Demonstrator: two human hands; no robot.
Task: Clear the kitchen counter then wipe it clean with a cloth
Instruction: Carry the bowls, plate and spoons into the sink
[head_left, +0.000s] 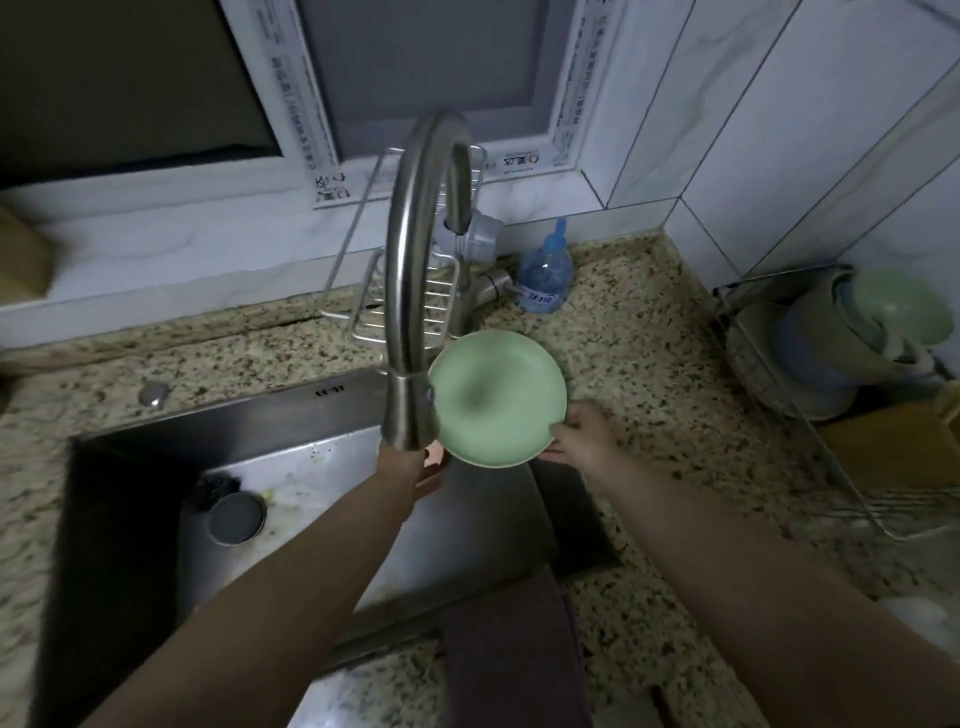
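Right hand (584, 434) is gripping the near right rim of the round pale green plate (496, 397), holding it at the far right corner of the steel sink (291, 467). Left hand (415, 467) is sitting largely hidden behind the curved steel faucet (410, 291); its finger state cannot be determined.

A pale green round plate (496, 397) is tilted at the sink's right edge; a dark cloth (511, 649) drapes the front rim.

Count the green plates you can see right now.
2. One green plate is held by the right hand at the sink's edge; another stands in the dish rack at right. More may be hidden there.
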